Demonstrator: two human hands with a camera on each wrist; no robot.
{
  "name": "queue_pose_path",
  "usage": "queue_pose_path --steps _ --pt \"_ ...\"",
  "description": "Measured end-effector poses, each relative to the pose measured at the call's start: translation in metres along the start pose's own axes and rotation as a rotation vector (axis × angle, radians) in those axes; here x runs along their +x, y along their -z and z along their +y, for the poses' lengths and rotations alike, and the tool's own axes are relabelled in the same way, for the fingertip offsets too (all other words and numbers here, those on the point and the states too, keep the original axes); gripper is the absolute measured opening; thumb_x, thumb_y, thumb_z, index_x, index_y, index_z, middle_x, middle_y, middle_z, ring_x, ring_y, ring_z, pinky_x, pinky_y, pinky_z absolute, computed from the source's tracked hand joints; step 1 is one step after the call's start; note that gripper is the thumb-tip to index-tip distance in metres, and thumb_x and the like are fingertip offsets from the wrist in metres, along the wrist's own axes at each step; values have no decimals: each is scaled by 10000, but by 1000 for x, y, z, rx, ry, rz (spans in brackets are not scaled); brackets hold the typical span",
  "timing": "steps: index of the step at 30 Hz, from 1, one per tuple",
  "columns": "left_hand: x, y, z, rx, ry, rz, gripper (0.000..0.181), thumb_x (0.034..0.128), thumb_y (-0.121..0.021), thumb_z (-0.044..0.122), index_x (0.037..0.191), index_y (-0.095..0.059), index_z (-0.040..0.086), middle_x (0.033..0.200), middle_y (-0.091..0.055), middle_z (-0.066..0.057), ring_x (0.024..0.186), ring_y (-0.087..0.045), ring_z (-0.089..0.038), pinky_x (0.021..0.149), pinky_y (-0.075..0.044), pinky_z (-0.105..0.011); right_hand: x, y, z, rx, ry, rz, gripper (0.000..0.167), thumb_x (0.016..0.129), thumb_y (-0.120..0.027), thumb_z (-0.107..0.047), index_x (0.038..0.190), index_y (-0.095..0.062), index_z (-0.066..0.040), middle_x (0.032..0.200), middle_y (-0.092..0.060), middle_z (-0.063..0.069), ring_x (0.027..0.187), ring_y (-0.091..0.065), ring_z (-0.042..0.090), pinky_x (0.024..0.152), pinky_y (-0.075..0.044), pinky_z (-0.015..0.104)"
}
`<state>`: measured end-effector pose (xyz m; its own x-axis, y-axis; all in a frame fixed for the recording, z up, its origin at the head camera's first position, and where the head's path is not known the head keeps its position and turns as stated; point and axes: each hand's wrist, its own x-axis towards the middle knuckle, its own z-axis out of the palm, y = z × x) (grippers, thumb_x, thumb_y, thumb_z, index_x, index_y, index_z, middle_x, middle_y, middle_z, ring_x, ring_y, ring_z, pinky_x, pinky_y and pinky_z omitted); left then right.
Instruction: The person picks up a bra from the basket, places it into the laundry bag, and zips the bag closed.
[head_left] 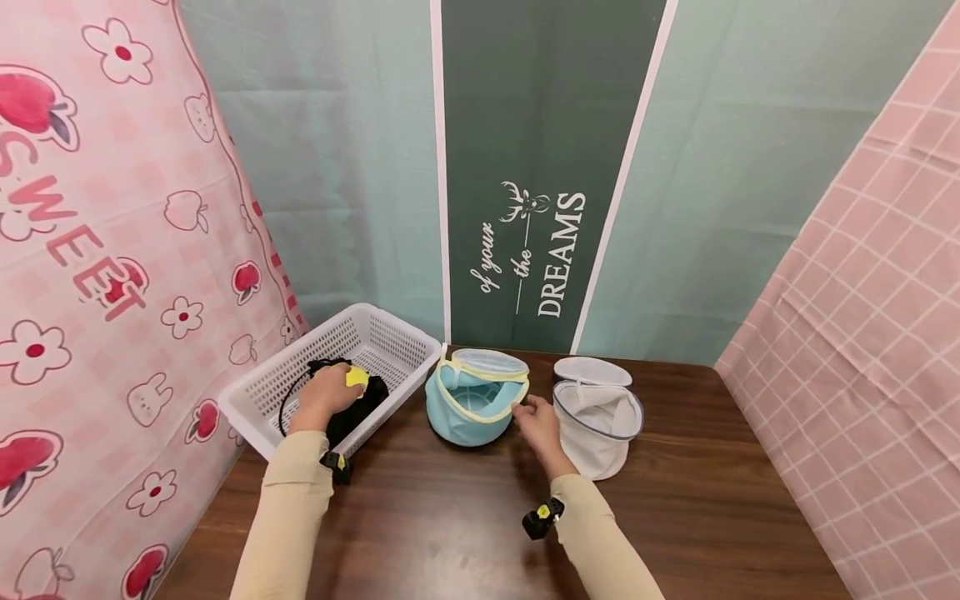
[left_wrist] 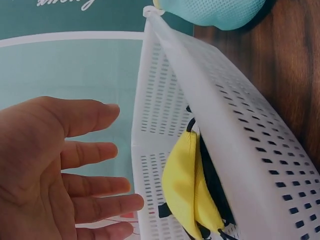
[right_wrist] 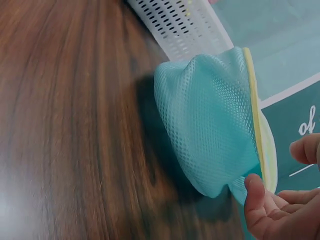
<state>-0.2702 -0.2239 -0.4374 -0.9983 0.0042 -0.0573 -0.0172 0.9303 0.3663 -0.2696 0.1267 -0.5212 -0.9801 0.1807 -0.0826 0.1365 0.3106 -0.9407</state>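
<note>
On the brown wooden table [head_left: 442, 517], curved yellow cloth [left_wrist: 180, 172] lies in the white perforated plastic basket [left_wrist: 215, 100], seemingly not yet lifted by the spread left hand [head_left: 326, 396]; the right hand [head_left: 540, 423], pinch unclear, touches the already opened blue mesh bag [right_wrist: 205, 120].

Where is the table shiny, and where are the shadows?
Head view: a pale sheen on the brown table, in front of the blue mesh bag; right wrist view: whitish glare at the lower left edge, and a dark shadow along the bag; left wrist view: shadow on the table beside the bag.
</note>
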Motion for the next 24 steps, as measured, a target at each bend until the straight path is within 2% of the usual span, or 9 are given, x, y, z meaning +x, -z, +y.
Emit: queue_pose_path --steps 3,5,12,16,21,24 --pt "4 4 -5 -4 -5 -13 543 895 -570 270 1284 -475 -96 1241 -480 -317 1071 -484 -473 813 -419 -555 5 -4 -1 143 -120 -29 521 915 -565 -150 1316 -394 134 1085 -566 256 880 -602 343 639 -513 362" --pt "6 6 -7 -10 0 -32 545 900 -568 266 1286 -467 -105 1252 -474 -313 1076 -482 -470 818 -419 -551 9 -6 -3 206 -177 -39 477 914 -561 -142 1283 -429 130 1035 -574 226 837 -607 319 605 -511 319" --pt "13 9 -13 -32 37 -81 546 920 -543 265 1310 -444 -104 1287 -448 -308 1108 -463 -462 859 -403 -546 16 -12 -6 324 -282 -61 236 880 -586 -105 1007 -588 94 621 -562 55 520 -531 106 443 -415 209" --pt "17 9 -18 -54 21 -103 545 914 -540 255 1302 -444 -115 1284 -442 -321 1118 -450 -470 853 -403 -553 14 -11 -3 341 -252 -64 150 843 -584 -31 933 -623 83 570 -556 45 476 -510 80 422 -383 187" --pt "23 16 -28 -57 -33 -114 511 885 -559 224 1243 -490 -135 1245 -468 -333 1096 -467 -464 843 -408 -545 13 -13 0 240 -202 -28 168 800 -571 -12 953 -580 57 562 -533 41 446 -485 75 407 -383 185" --pt "23 22 -33 -46 -37 -120 483 875 -572 203 1215 -510 -135 1208 -496 -329 1046 -500 -440 816 -423 -523 11 -15 1 195 -158 5 135 764 -560 -5 889 -541 41 533 -517 42 412 -491 81 380 -392 187"
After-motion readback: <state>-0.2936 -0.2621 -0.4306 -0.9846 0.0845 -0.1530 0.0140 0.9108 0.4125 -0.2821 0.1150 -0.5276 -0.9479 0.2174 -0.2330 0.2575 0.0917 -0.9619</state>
